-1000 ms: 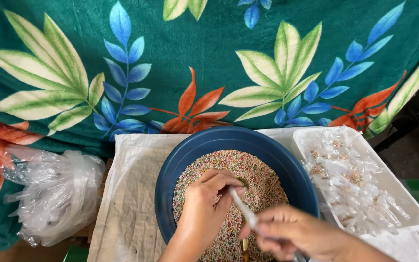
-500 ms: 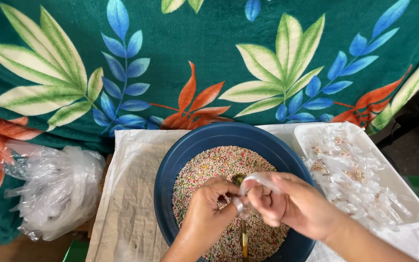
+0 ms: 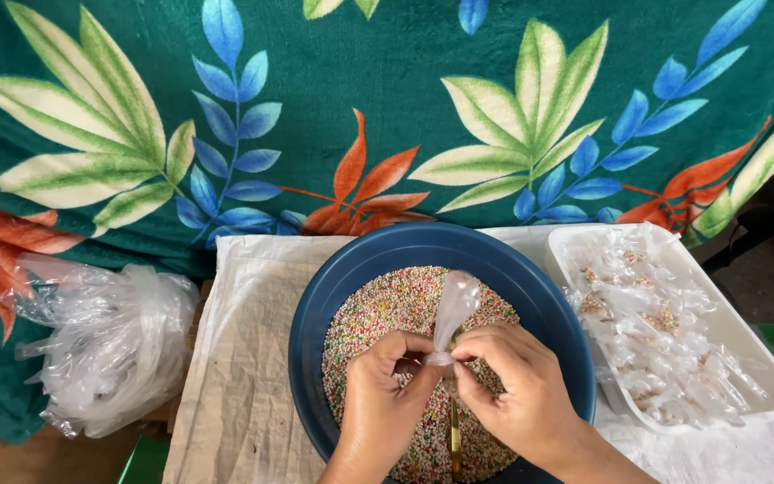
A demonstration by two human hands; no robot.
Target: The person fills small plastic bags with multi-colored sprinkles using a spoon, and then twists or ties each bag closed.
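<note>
Left hand, right hand pinch small clear bag between them — above bead bowl.

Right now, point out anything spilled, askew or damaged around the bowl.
Nothing stands out. The multicoloured beads stay inside the round dark-blue plastic bowl, the white rectangular tray sits flat, and both hands pinch the small clear plastic bag above the bowl.

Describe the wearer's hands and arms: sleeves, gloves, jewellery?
Both hands are bare: the left hand and right hand show no gloves, rings or watch. The forearms that show are bare too, with no sleeve in frame. Nails look short and unpainted.
</note>
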